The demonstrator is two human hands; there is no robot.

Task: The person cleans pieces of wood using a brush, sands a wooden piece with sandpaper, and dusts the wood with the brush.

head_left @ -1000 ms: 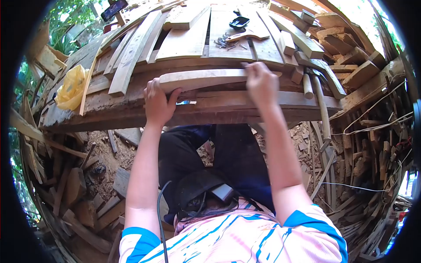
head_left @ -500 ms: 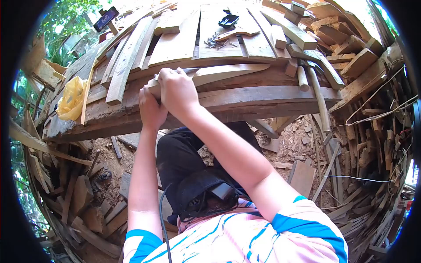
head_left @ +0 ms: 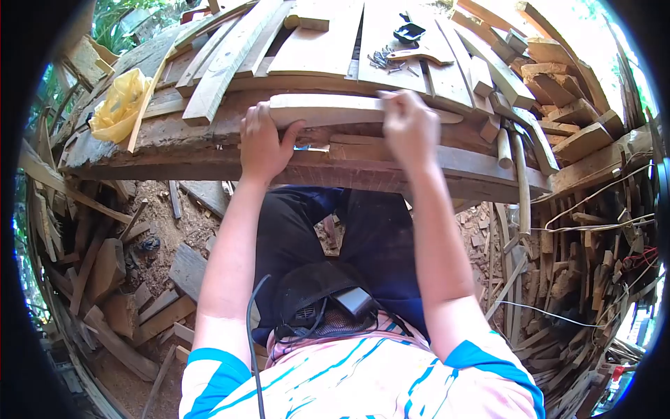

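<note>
A long pale wooden piece (head_left: 324, 109), tapering at its right end, lies along the front of the rough workbench (head_left: 230, 157). My left hand (head_left: 265, 143) grips its left end, fingers behind and thumb spread towards the front. Farther right, my right hand (head_left: 410, 133) is closed over the piece and smeared by motion. A small dark edge shows at its fingers, but what it holds cannot be made out. Behind it, nails (head_left: 387, 61) and a curved wooden piece (head_left: 421, 54) lie on the boards.
A yellow plastic bag (head_left: 120, 105) sits at the bench's left beside several planks (head_left: 230, 66). A black plastic object (head_left: 409, 32) lies at the back. Tool handles (head_left: 520, 181) hang over the right edge. Stacked offcuts (head_left: 579, 112) rise on the right; scrap wood (head_left: 125, 307) covers the floor.
My right hand has moved right along the wooden piece, away from my left hand, which stays at the left end. The camera view has shifted, and my legs show more fully.
</note>
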